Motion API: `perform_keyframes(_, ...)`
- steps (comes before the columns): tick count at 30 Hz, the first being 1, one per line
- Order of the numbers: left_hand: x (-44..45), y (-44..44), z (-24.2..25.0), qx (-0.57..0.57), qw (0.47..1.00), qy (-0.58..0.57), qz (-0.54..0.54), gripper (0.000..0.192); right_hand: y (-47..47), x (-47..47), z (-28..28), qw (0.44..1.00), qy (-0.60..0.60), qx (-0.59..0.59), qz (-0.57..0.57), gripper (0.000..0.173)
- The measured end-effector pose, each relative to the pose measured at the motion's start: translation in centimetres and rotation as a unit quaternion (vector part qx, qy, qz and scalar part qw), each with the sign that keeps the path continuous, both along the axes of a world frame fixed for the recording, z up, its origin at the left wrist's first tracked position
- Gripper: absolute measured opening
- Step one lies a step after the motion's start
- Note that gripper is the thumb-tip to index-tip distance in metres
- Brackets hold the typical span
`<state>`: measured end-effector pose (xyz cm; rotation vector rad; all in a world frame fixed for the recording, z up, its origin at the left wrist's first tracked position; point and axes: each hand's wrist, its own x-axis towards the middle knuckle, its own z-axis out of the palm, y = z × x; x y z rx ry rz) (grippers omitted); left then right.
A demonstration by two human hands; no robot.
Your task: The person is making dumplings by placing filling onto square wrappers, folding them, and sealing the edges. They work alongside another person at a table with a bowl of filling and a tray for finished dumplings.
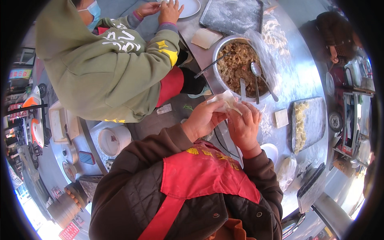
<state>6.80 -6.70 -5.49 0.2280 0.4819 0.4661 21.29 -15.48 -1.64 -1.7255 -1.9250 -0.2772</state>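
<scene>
Before my chest, my left hand (204, 117) and my right hand (246, 126) hold a thin dough wrapper (223, 100) between them, pinched by the fingers of both. Whether any filling lies inside it is hidden. Just beyond stands a large metal bowl (216, 79) of minced filling (238, 67), with spoons (256, 69) and a flat spatula (242, 87) in it. A square wrapper (281, 118) lies on the metal table to the right. Near it, a floured tray (315, 126) bears a row of folded dumplings (300, 126).
A masked co-worker in a green hooded top (105, 69) works at the upper left. A stack of wrappers (205, 38) and a floured tray (231, 15) lie beyond the bowl. Clear plastic (265, 60) hangs over its rim. A white bucket (115, 140) stands at the left.
</scene>
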Motion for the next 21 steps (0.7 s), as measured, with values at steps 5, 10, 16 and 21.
perform_keyframes(5, -0.1, 0.3, -0.3, -0.001, 1.0, -0.025, 0.002, 0.042, 0.3, -0.1, -0.3, 1.0, 0.011, 0.006, 0.0, 0.022)
perform_keyframes(10, -0.4, 0.7, -0.3, -0.008, 0.999, -0.042, 0.012, 0.042, 0.7, -0.2, -0.1, 1.0, 0.016, 0.006, 0.002, 0.023)
perform_keyframes(16, -0.7, 0.8, 0.1, 0.012, 0.999, -0.046, 0.019, 0.041, 1.1, -0.4, 0.1, 0.997, 0.077, -0.014, -0.009, 0.02)
perform_keyframes(21, -0.9, 0.5, 2.0, 0.106, 0.994, -0.021, 0.027, 0.039, 2.0, -0.1, 0.4, 0.981, 0.191, -0.029, -0.011, 0.019)
